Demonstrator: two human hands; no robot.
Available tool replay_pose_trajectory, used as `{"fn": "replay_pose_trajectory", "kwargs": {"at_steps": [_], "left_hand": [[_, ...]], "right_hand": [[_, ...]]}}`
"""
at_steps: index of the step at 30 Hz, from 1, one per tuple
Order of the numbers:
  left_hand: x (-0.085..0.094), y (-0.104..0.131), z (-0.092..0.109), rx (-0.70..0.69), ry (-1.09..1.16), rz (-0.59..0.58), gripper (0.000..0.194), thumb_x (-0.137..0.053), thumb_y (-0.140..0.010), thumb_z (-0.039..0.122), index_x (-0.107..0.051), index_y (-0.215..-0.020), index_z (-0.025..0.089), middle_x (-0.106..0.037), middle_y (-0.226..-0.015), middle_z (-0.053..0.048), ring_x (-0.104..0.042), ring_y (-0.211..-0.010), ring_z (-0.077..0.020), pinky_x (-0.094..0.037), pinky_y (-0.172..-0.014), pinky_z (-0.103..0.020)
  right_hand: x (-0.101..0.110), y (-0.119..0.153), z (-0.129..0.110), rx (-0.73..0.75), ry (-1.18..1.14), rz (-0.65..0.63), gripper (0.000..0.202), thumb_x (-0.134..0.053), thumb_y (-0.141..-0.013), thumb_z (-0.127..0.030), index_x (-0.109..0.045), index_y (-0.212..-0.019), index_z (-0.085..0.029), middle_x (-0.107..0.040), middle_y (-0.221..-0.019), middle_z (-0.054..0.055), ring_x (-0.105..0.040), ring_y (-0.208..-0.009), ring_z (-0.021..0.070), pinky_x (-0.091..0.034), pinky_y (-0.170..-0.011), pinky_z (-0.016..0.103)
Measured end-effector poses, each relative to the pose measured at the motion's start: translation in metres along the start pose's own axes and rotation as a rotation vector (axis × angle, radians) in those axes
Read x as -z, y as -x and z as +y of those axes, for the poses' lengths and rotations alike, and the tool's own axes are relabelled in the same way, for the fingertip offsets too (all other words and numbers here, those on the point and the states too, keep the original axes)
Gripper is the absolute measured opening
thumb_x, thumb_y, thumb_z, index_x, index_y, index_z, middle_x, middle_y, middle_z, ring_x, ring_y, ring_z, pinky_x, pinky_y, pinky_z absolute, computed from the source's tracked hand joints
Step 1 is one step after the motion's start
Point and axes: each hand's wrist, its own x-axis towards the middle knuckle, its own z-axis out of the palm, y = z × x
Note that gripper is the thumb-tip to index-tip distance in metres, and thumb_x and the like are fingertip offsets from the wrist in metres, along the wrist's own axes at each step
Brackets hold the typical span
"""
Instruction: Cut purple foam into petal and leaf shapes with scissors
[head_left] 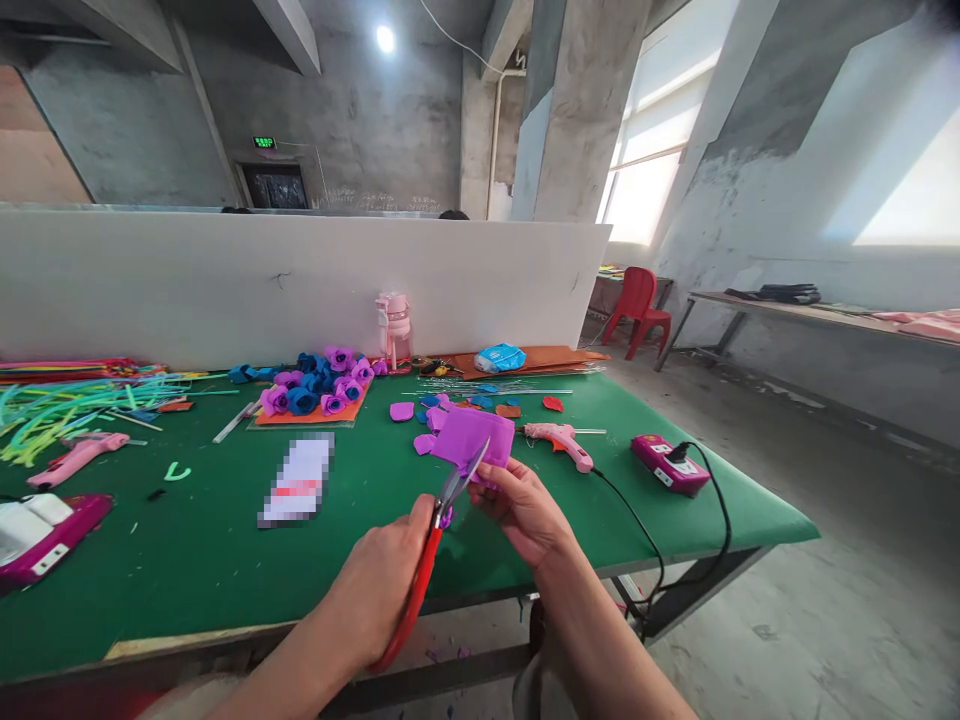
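Note:
My left hand is closed around the red handles of a pair of scissors. Their blades are parted and meet the edge of a piece of purple crepe paper. Pinched at its lower right corner, the paper hangs over the table in the fingers of my right hand. Cut petals, among them a purple petal and a red petal, lie on the green table behind it. A pink glue gun rests just right of the paper.
Purple and blue paper flowers lie at the back, near a pink bottle and a white partition. Power strips with cords sit at both sides. Pipe cleaners and another glue gun lie left.

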Motion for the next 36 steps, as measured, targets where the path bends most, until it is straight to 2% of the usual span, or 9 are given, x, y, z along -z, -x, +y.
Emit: {"fn": "replay_pose_trajectory", "kwargs": {"at_steps": [9,21,28,33,36], "left_hand": [[-0.001,0.000,0.000,-0.007,-0.030,-0.012,0.026,-0.043,-0.080,0.013,-0.035,-0.103,0.022,-0.058,-0.067,0.002,-0.052,-0.052,-0.0135,-0.022,-0.045,-0.024],[0.015,0.005,0.007,0.004,-0.046,-0.098,0.021,-0.040,-0.083,0.009,-0.036,-0.098,0.023,-0.057,-0.063,0.003,-0.053,-0.053,-0.0146,-0.023,-0.045,-0.024],[0.026,0.008,0.003,-0.008,-0.186,-0.117,0.034,-0.035,-0.078,-0.001,-0.038,-0.105,0.021,-0.061,-0.088,-0.005,-0.058,-0.061,-0.0165,-0.029,-0.050,-0.025],[0.030,0.009,0.006,-0.005,-0.154,-0.175,0.041,-0.042,-0.071,-0.003,-0.038,-0.106,0.020,-0.062,-0.095,-0.007,-0.061,-0.068,-0.0190,-0.032,-0.052,-0.025],[0.027,0.009,0.005,-0.023,-0.092,-0.177,0.036,-0.043,-0.075,0.001,-0.037,-0.105,0.020,-0.062,-0.095,-0.007,-0.060,-0.069,-0.0179,-0.033,-0.052,-0.025]], "right_hand": [[0.000,0.001,-0.003,-0.012,0.000,0.010,0.023,-0.083,-0.054,-0.027,-0.067,-0.066,-0.015,-0.062,-0.058,-0.002,-0.052,-0.052,0.0073,-0.045,-0.056,0.021],[0.010,0.000,-0.006,-0.019,0.093,-0.036,0.020,-0.081,-0.058,-0.027,-0.070,-0.069,-0.015,-0.065,-0.063,-0.001,-0.054,-0.053,0.0083,-0.045,-0.057,0.022],[0.015,0.001,-0.010,-0.042,0.222,-0.054,0.017,-0.079,-0.056,-0.026,-0.071,-0.068,-0.016,-0.067,-0.064,0.001,-0.056,-0.055,0.0095,-0.045,-0.057,0.022],[0.015,0.002,-0.009,-0.061,0.256,-0.086,0.014,-0.078,-0.056,-0.025,-0.072,-0.065,-0.016,-0.068,-0.064,0.002,-0.057,-0.057,0.0105,-0.046,-0.057,0.022],[0.015,0.002,-0.007,-0.064,0.260,-0.107,0.014,-0.078,-0.057,-0.025,-0.072,-0.065,-0.016,-0.067,-0.064,0.001,-0.056,-0.056,0.0100,-0.046,-0.056,0.022]]}}
